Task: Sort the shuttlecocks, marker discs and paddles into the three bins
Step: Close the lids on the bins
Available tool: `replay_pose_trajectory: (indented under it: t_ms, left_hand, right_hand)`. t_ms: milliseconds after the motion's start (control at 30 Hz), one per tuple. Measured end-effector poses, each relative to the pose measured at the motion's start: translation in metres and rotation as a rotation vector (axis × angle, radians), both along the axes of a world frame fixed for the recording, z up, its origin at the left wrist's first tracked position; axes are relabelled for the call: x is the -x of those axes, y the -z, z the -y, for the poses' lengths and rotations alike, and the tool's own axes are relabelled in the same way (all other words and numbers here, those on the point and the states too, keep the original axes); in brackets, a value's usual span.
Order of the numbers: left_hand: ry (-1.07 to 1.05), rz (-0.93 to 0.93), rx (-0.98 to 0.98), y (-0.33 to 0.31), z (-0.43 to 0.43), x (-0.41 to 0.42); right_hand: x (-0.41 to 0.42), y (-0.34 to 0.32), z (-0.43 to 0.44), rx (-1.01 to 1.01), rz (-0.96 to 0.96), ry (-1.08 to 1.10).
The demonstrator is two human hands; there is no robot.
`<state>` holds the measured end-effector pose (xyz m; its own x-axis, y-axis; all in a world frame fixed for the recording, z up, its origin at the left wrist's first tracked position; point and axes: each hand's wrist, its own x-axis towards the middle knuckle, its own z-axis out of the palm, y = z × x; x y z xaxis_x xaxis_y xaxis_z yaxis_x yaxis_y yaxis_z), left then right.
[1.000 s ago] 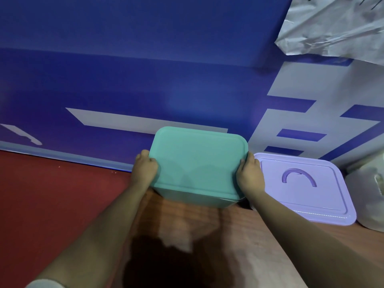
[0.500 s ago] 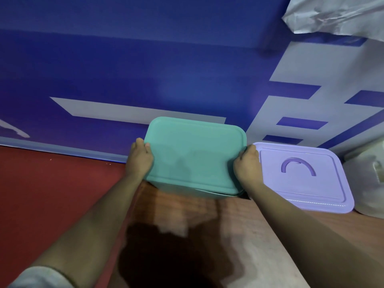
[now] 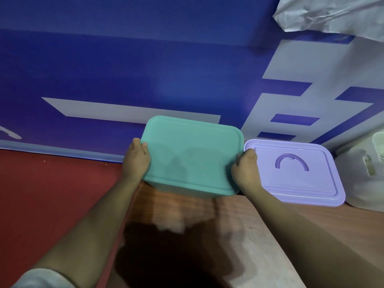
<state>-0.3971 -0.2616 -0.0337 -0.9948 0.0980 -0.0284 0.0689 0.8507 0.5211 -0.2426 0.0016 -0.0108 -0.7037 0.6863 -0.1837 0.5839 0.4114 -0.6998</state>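
Note:
A teal bin (image 3: 193,154) with its flat lid on sits at the far end of a wooden table (image 3: 207,225), against the blue wall. My left hand (image 3: 136,160) grips its left edge and my right hand (image 3: 245,170) grips its right edge. Right beside it stands a purple bin (image 3: 295,173) with a closed lid and an arched handle. A white bin (image 3: 365,173) is partly visible at the far right. No shuttlecocks, marker discs or paddles are in view.
A blue banner with white shapes (image 3: 145,80) rises directly behind the bins. Crumpled white plastic sheeting (image 3: 332,15) hangs at the top right. Red floor (image 3: 52,194) lies left of the table.
The teal bin has slid slightly away toward the wall with both hands on its sides, ending close against the purple bin.

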Motion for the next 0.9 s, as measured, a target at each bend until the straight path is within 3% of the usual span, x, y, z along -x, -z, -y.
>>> replay_pose_trajectory:
  t_ms: [233,467,733,900]
  left_hand:
    - [0.017,-0.035,-0.037,0.005,-0.002,-0.002]
    - [-0.004,-0.172,0.202,-0.017,-0.011,-0.01]
    - [0.185,-0.087,-0.142,-0.086,-0.118,-0.05]
    - [0.316,-0.066,-0.222,-0.126,-0.217,-0.098]
  right_hand:
    - [0.001,0.015,0.008,-0.03,-0.024,0.042]
    - [-0.001,-0.004,-0.018,-0.085,0.074,-0.059]
    - [-0.053,-0.068,-0.095,-0.186,0.003,-0.046]
    - [-0.108,-0.102,-0.178,-0.282,0.018,-0.022]
